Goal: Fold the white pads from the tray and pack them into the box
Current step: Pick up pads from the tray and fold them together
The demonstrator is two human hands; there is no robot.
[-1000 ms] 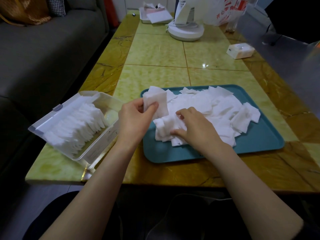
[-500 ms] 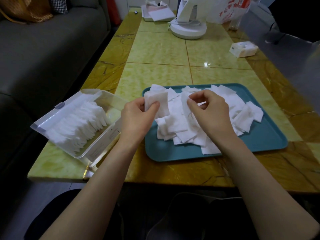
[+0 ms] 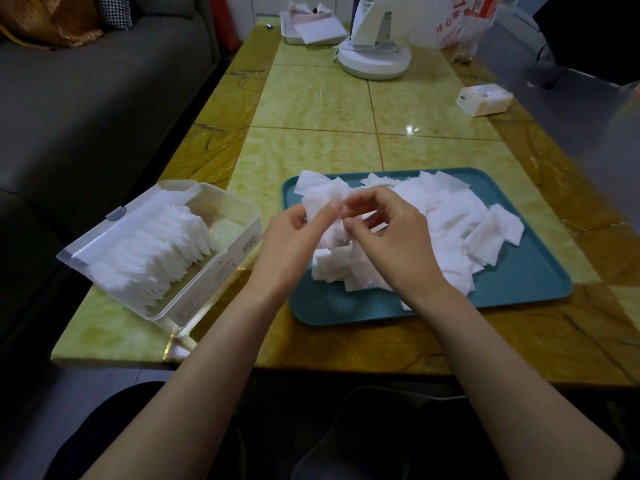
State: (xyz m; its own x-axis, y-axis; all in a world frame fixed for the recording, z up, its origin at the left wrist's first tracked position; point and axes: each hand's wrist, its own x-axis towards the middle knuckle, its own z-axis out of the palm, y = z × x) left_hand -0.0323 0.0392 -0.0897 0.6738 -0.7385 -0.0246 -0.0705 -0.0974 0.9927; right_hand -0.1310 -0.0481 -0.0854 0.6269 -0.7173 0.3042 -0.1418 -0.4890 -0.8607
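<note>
Head view: my right hand [image 3: 391, 237], a second ago down among the loose pads [image 3: 450, 216], has come up to meet my left hand [image 3: 294, 244]. Both now pinch one white pad [image 3: 322, 199] above the left end of the teal tray [image 3: 519, 285], so I judge a fold is starting. Left, the clear box [image 3: 214, 271] sits part-filled.

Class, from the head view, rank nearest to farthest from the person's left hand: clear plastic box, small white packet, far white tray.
1. Clear plastic box, just beside the left hand.
2. Small white packet, table's right edge.
3. White tray, table's far end.
</note>
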